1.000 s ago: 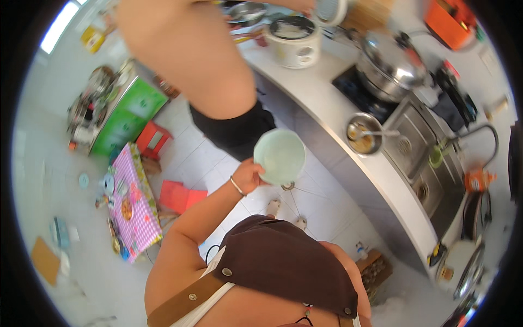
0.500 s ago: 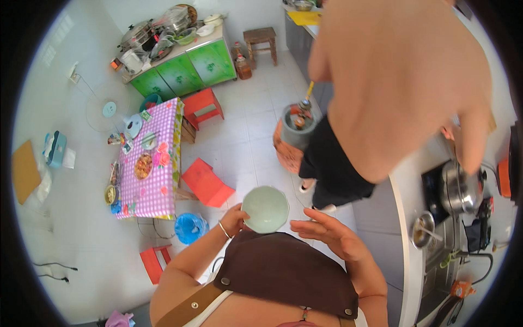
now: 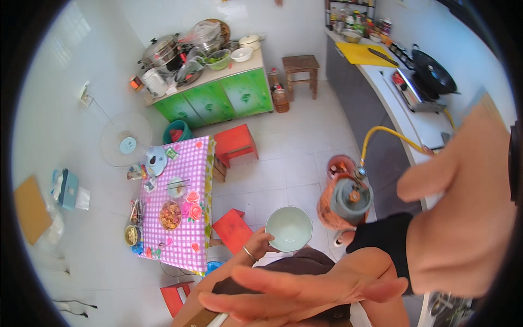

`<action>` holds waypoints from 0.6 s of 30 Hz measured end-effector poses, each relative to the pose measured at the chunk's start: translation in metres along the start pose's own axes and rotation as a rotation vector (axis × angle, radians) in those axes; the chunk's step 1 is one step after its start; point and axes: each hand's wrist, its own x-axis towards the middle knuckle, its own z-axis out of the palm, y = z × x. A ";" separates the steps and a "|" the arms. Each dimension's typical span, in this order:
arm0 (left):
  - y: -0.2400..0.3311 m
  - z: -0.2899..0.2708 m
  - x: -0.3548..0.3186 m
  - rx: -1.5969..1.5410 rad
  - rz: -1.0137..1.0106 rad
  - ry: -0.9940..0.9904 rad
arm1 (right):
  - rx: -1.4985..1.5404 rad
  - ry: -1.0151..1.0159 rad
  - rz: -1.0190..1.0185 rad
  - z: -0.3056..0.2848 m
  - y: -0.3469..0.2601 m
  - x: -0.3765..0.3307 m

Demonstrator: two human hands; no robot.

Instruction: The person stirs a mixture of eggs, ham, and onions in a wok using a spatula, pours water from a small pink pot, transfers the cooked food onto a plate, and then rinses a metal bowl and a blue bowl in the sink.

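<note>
A pale green bowl, its rim many-sided, is held out in front of my apron. My left hand, with a bracelet at the wrist, grips the bowl by its left edge. Nothing shows inside the bowl. Much closer to the camera, my right hand is raised with its fingers stretched out and holds nothing. It hides much of my brown apron.
Close at right stands a bare-backed person in black shorts, beside a gas cylinder with a yellow hose. Left is a table with a checked cloth; red stools stand around it. A wok is on the far right counter.
My right hand has risen toward the camera and swung left across my apron. The bowl sits further right and lower in view. The person has shifted right, revealing the far counter and gas stove.
</note>
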 end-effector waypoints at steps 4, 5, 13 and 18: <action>0.063 -0.012 0.036 0.000 0.049 0.067 | -0.234 -0.474 -0.258 -0.062 -0.068 0.030; 0.078 -0.016 0.041 0.007 0.068 0.103 | -0.321 -0.690 -0.280 -0.085 -0.092 0.039; 0.192 -0.069 0.100 -0.079 0.167 0.376 | -0.433 -0.535 -0.231 -0.133 -0.254 0.041; 0.276 -0.108 0.187 -0.136 0.155 0.380 | -0.399 -0.191 -0.390 -0.177 -0.320 0.047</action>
